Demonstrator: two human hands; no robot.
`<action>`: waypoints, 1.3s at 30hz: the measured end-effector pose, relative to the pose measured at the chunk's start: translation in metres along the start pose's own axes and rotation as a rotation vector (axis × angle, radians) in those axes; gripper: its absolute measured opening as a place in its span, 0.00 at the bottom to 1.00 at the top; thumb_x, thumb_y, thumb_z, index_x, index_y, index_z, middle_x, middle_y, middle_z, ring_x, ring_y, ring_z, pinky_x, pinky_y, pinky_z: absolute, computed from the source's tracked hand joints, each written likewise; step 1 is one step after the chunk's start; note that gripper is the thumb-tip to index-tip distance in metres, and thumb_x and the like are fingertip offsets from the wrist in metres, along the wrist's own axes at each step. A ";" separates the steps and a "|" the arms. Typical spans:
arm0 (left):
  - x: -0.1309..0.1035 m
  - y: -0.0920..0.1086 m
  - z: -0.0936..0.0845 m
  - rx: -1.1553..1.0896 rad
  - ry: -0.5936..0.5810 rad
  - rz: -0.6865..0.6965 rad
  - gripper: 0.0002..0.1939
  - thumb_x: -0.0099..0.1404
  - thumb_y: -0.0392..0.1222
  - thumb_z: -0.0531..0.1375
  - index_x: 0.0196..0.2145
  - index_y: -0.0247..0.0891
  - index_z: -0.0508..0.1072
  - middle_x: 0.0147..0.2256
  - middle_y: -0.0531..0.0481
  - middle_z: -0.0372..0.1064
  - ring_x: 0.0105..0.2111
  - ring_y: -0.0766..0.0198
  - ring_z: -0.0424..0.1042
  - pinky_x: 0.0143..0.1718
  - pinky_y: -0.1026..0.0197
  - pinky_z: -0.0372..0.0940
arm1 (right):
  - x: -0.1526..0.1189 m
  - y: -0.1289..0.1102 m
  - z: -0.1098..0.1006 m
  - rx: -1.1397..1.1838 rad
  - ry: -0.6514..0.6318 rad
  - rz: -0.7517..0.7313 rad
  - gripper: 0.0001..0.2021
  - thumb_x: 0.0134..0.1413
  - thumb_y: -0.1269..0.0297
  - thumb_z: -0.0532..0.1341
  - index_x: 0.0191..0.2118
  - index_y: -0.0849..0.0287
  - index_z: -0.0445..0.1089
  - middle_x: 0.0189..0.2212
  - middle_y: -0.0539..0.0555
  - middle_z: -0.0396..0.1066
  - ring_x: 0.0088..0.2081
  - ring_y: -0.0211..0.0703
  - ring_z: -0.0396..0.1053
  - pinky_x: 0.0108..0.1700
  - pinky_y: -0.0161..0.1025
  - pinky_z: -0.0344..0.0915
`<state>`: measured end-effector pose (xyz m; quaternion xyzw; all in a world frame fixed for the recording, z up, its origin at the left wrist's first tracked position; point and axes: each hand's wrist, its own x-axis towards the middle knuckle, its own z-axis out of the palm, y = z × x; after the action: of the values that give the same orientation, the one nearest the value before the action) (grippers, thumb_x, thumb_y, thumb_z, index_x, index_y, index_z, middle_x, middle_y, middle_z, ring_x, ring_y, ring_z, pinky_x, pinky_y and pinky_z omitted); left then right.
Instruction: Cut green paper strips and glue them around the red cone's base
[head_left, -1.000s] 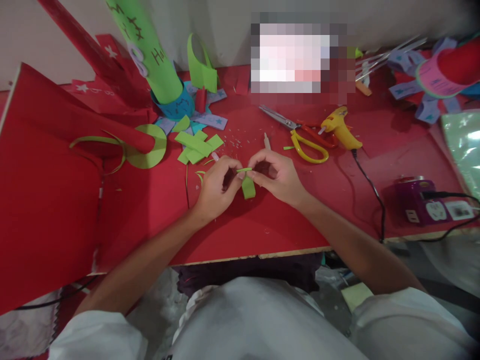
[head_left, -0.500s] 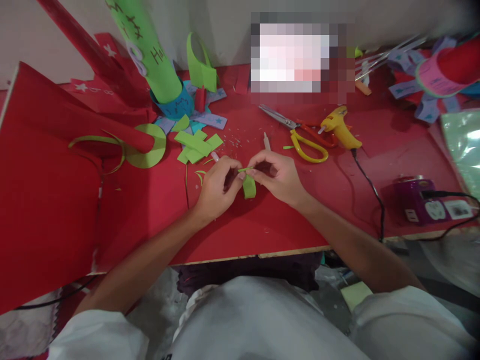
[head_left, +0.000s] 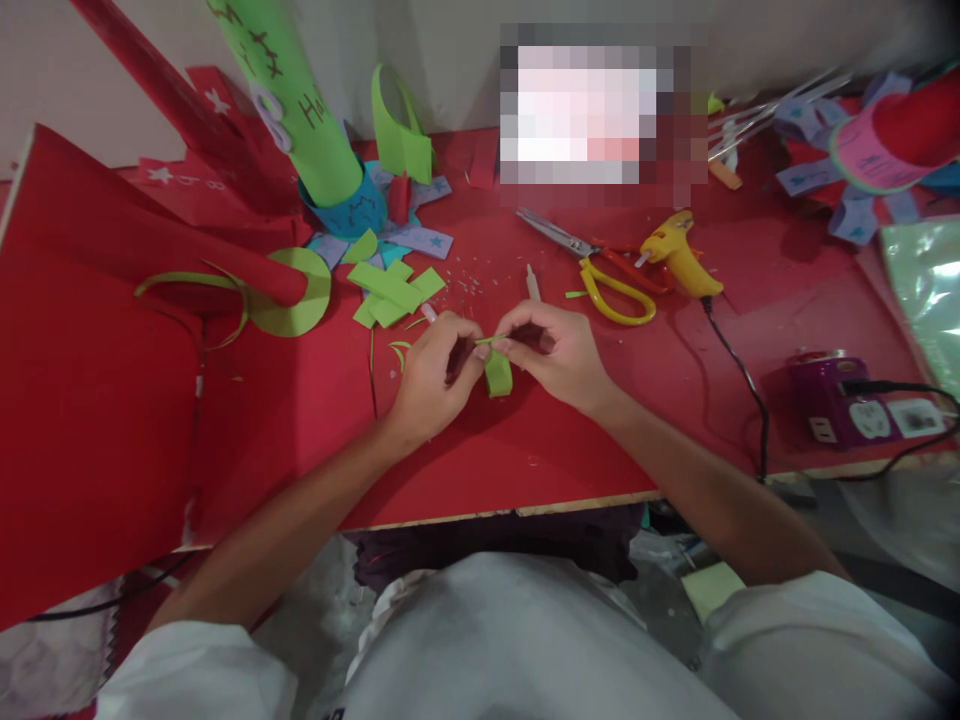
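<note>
A small looped green strip (head_left: 499, 374) hangs between my hands, just above the red table (head_left: 465, 470). My left hand (head_left: 442, 370) pinches its upper edge from the left side. From the right, my right hand (head_left: 559, 355) pinches the same edge, its fingertips close to those of the left. Several flat green pieces (head_left: 394, 292) lie in a pile beyond my left hand. Scissors with yellow and red handles (head_left: 619, 293) rest beyond my right hand, beside a yellow glue gun (head_left: 682, 252).
A green lettered tube (head_left: 311, 120) stands in a blue ring at the back left. Red board (head_left: 90, 400) fills the left side. A purple power box (head_left: 840, 400) with cables sits at the right. The table's front edge (head_left: 510, 514) is near my body.
</note>
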<state>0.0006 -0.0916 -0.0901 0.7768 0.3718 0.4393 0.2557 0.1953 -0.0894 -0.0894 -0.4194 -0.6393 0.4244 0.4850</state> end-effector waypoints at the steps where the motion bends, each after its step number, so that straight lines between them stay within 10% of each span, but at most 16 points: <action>1: 0.000 0.000 0.000 -0.004 0.002 -0.006 0.07 0.76 0.41 0.59 0.38 0.41 0.66 0.32 0.54 0.63 0.29 0.67 0.63 0.30 0.62 0.59 | 0.000 0.001 0.000 0.002 -0.003 0.004 0.18 0.61 0.45 0.70 0.35 0.55 0.75 0.30 0.50 0.75 0.32 0.41 0.69 0.34 0.39 0.67; 13: -0.002 -0.003 -0.001 -0.057 0.087 -0.111 0.07 0.77 0.43 0.60 0.39 0.40 0.68 0.31 0.55 0.63 0.28 0.69 0.61 0.31 0.61 0.56 | 0.001 0.005 -0.002 -0.063 -0.130 0.042 0.19 0.60 0.45 0.71 0.32 0.57 0.73 0.28 0.49 0.72 0.29 0.38 0.65 0.33 0.37 0.61; 39: 0.000 -0.007 0.003 0.041 -0.122 -0.022 0.11 0.73 0.36 0.61 0.33 0.40 0.63 0.28 0.56 0.61 0.28 0.68 0.61 0.31 0.62 0.56 | -0.001 0.003 -0.002 -0.031 0.062 -0.015 0.16 0.60 0.46 0.72 0.35 0.54 0.77 0.31 0.50 0.77 0.33 0.41 0.72 0.36 0.39 0.68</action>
<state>0.0007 -0.0876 -0.0969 0.8029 0.3731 0.3807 0.2667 0.1979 -0.0895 -0.0920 -0.4348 -0.6336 0.3977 0.5013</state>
